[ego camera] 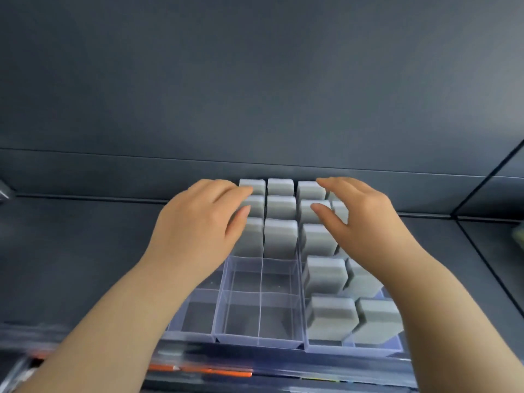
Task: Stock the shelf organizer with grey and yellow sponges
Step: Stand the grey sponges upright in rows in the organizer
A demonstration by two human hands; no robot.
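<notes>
Nearest the lens, caught a blurred orange strip [204, 371] along the shelf's front edge, too smeared to name further.

Found the left hand [198, 222] above it, fingers straight and slightly spread over the tops of the rear-left grey sponges [280, 236], pinching nothing. Could not tell whether the fingertips pressed down or only hovered.

Met the clear shelf organizer [261, 343] in the middle, sitting on the dark shelf [71, 251]. Saw its rear cells packed with sponges stood on end, long axis vertical, side by side. Saw the front centre cells [280, 316] bare, as were those under the left forearm.

Found the right hand [365, 219] open as well, fingers straight, thumb held apart, holding nothing, over the rear of the right-hand block. Noted sponges there from back to front, the nearest pair [329, 319] leaning a little.

Spotted nothing yellow anywhere, and no loose stock in either hand.

Judged the coming move to turn on one relation: the open cells lay nearer the body than both hands, below the wrists, toward the left and centre, so closer to the left hand. Would need each fresh sponge brought in upright and lowered straight down between the thin walls.
</notes>
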